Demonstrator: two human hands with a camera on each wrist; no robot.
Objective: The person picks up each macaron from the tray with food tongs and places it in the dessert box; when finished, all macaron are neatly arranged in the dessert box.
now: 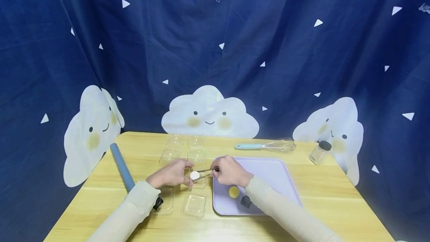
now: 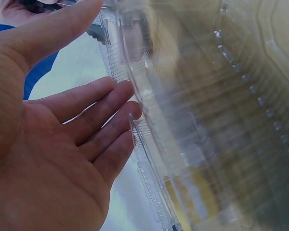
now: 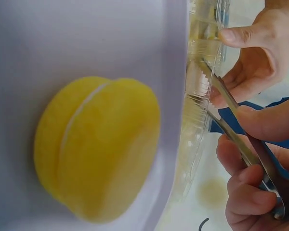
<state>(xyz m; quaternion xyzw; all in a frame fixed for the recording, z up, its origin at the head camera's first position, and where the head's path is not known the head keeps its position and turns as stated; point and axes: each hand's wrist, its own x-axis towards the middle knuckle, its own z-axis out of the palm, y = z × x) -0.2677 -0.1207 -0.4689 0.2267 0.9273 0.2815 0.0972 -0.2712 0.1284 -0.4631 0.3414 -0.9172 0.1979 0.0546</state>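
My right hand (image 1: 231, 171) grips metal tongs (image 3: 267, 166) near their hinged end. Their tips stand at either side of a small white round piece (image 1: 195, 176), over a clear plastic box (image 3: 195, 139); whether they press on it I cannot tell. My left hand (image 1: 172, 174) is at that box's left side. In the left wrist view its fingers (image 2: 94, 120) are fairly straight, with the tips against the clear plastic edge and the thumb held apart. Below my right wrist, a yellow macaron (image 3: 111, 149) with a pale filling line lies on the lilac tray (image 1: 262, 165).
Several clear plastic boxes (image 1: 195, 205) stand in two rows on the wooden table. A long blue-grey bar (image 1: 122, 167) lies along the left side. At the back right are a whisk (image 1: 265, 146) with a light blue handle and a black-lidded jar (image 1: 319, 154). A dark blue curtain hangs behind.
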